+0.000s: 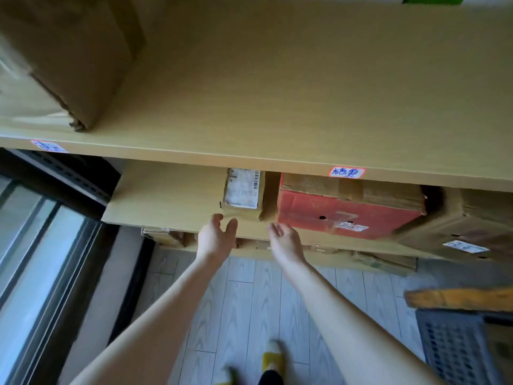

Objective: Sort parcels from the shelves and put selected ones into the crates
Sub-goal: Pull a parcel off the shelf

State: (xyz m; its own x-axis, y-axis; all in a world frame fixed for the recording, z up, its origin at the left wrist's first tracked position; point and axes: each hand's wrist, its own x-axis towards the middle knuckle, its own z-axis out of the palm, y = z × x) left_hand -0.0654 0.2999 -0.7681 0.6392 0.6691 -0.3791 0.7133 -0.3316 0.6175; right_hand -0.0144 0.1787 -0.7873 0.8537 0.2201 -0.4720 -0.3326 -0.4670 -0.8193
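Both hands are held open just in front of a small labelled parcel on the middle shelf, the left hand near its left corner, the right hand near its right. A red box is seen beside the parcel's right. A grey crate is seen on the floor, near right.

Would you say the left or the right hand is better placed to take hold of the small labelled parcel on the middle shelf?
Left, probably. The left hand is open just below the small parcel front edge, while the right hand sits nearer the red box.
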